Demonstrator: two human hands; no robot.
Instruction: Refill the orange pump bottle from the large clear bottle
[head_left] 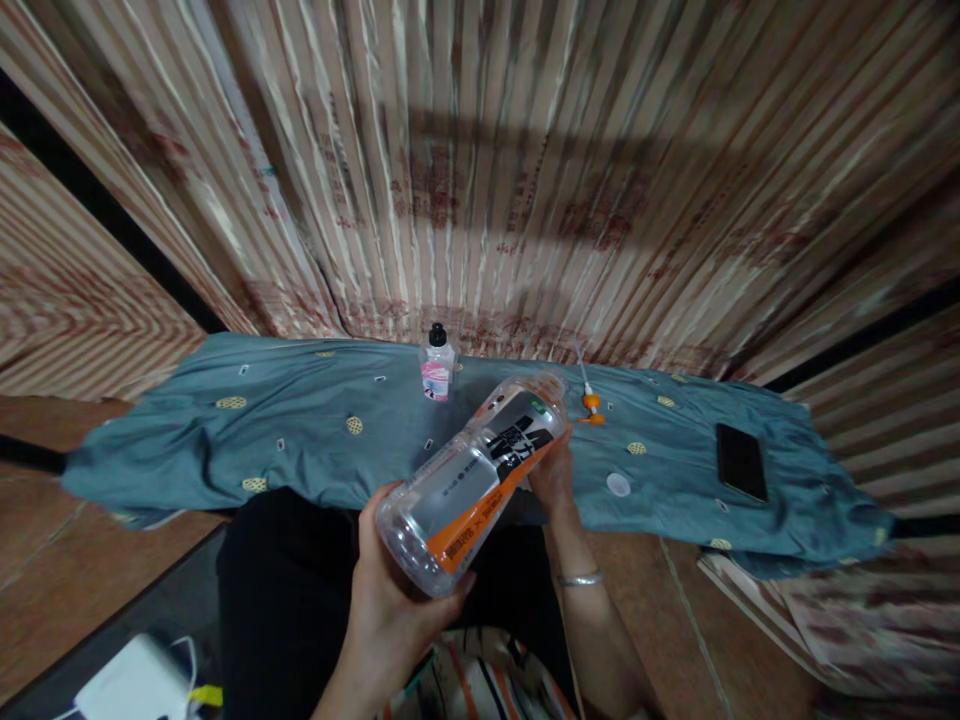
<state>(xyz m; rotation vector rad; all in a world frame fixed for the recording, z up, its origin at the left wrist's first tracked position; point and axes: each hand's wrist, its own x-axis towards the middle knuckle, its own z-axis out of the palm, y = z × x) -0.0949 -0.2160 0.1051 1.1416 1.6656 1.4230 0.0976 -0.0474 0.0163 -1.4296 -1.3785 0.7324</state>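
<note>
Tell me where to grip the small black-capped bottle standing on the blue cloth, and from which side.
Grip the small bottle around its clear body at the pink label, below the narrow black cap. It stands upright, so come from the near side with fingers level, probably to the left of the large bottle held in both hands.

Person seen from above: both forearms bare, with no sleeves in view. The right wrist carries a thin silver bangle [579,578]. Black clothing [292,600] covers the lap, with a striped orange, white and dark fabric [487,685] below it.
</note>
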